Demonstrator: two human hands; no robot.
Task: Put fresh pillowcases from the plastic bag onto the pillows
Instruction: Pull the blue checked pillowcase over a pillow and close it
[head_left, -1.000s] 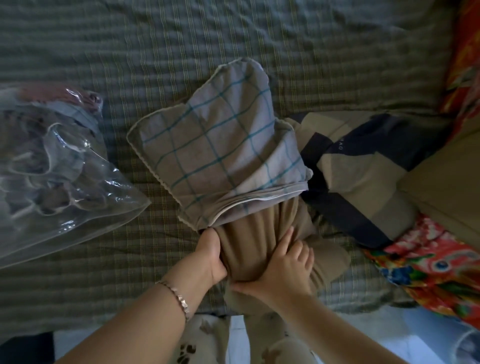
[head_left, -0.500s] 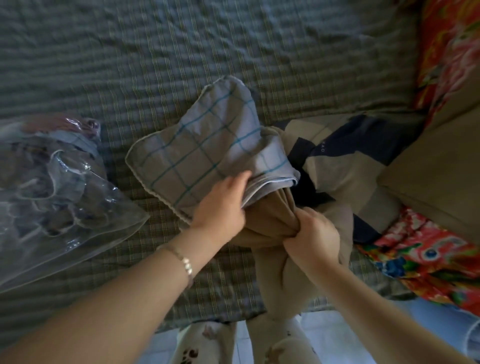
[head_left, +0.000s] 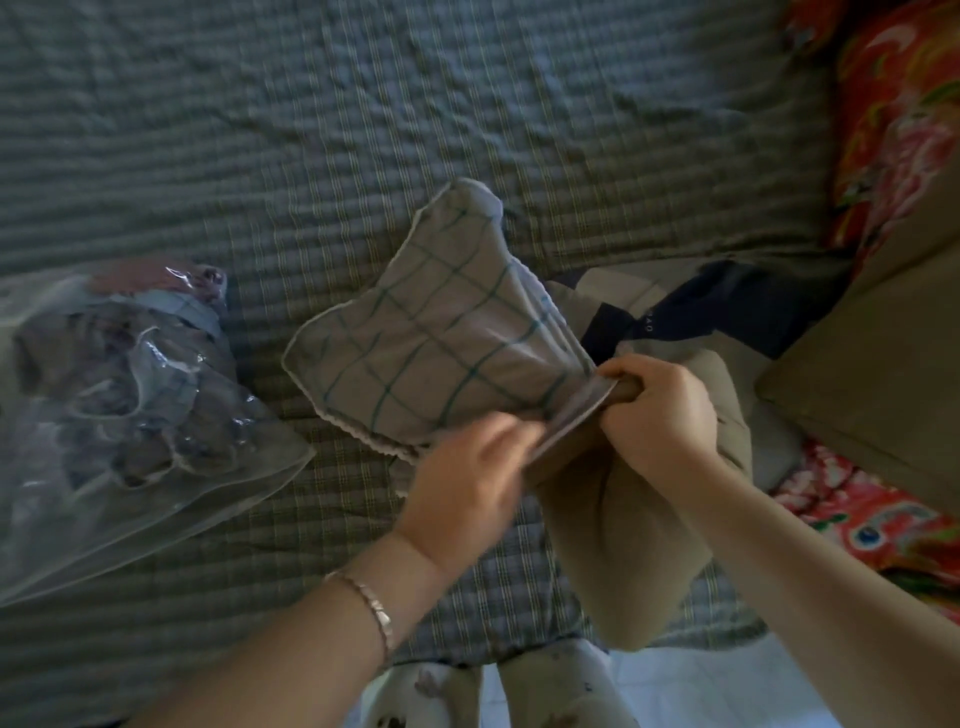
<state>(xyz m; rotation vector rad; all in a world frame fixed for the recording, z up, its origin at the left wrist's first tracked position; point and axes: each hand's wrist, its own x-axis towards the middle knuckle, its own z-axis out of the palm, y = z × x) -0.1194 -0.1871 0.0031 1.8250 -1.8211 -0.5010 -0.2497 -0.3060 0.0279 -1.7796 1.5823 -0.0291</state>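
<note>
1. Tan pillow and the mouth of the checked pillowcase are bunched together in the right hand, its fingers curled tight, probably to hold the opening steady for stuffing.
2. Left hand, at the pillowcase's near hem, is blurred; I cannot tell its grip.
3. Plastic bag lies left of the pillowcase, handy for the next cover; a second pillow sits right of the pillowcase.

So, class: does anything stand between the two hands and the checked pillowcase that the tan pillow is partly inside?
Nothing visible does. The right hand grips the checked pillowcase at its open edge, where the tan pillow enters; the left hand, blurred, is at that same edge. The plastic bag lies apart, to the left.
</note>
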